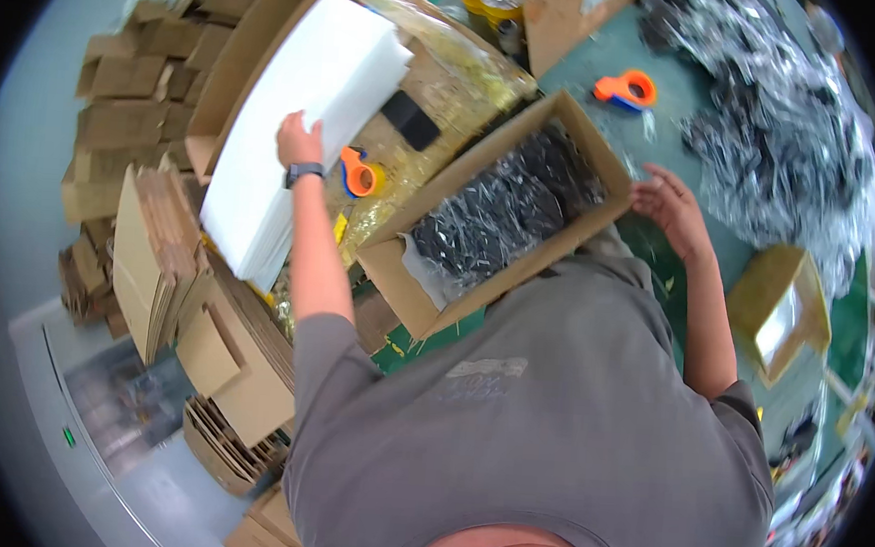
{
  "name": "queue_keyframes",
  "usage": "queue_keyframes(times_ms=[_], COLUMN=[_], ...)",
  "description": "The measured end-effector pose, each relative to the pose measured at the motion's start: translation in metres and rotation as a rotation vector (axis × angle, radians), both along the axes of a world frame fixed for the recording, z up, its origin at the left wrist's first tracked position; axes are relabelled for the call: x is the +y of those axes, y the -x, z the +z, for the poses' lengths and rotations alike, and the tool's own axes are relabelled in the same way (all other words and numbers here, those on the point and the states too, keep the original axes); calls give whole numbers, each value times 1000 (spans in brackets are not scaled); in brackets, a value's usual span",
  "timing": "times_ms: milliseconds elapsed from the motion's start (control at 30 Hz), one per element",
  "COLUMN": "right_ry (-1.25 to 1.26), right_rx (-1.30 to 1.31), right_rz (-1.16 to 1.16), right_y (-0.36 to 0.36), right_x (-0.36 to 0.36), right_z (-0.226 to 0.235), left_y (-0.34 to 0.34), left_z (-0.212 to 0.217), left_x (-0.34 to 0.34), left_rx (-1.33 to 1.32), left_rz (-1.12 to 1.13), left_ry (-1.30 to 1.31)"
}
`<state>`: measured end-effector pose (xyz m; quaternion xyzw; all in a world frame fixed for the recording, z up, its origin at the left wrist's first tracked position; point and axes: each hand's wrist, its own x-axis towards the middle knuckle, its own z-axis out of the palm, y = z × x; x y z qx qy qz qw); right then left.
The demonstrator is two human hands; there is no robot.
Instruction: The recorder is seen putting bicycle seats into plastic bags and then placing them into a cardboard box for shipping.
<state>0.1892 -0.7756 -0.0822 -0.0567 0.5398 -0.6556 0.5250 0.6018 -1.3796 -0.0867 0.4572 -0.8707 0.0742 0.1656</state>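
My left hand (pixel 300 141), with a dark watch on its wrist, lies on a stack of white foam-like sheets (pixel 314 80). Its thumb and fingers are apart, and no sheet looks lifted. In front of my body an open cardboard box (pixel 389 281) sits at a slant. Inside it are several dark items in clear plastic bags (pixel 491 212), with a pale sheet (pixel 425 273) along the left inner end. My right hand (pixel 670 206) is at the box's right corner, fingers loosely stretched and apart; whether they touch the cardboard I cannot tell.
An orange tape dispenser (pixel 363 177) and a black flat object (pixel 411 120) lie between sheets and box. Another orange dispenser (pixel 626 89) sits beyond. Bagged dark items (pixel 767 123) are heaped at right, above a small open carton (pixel 778 312). Folded cardboard (pixel 148 256) stands at left.
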Motion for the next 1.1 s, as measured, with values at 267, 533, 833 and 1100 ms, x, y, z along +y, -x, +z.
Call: queue_keyframes(times_ms=[267, 533, 833, 1100], right_ry=[-1341, -1120, -984, -763], right_rx=[647, 508, 553, 1193], right_rz=[194, 231, 51, 691], right_y=[-185, -237, -134, -92], right_x=[335, 368, 213, 30], right_z=[-252, -273, -194, -46], left_y=[-11, -30, -53, -77], left_z=[-36, -49, -29, 112], left_x=[-80, -83, -66, 75], left_rx=[21, 159, 262, 453], left_rz=[-63, -31, 22, -229], left_ry=[-293, -314, 24, 253])
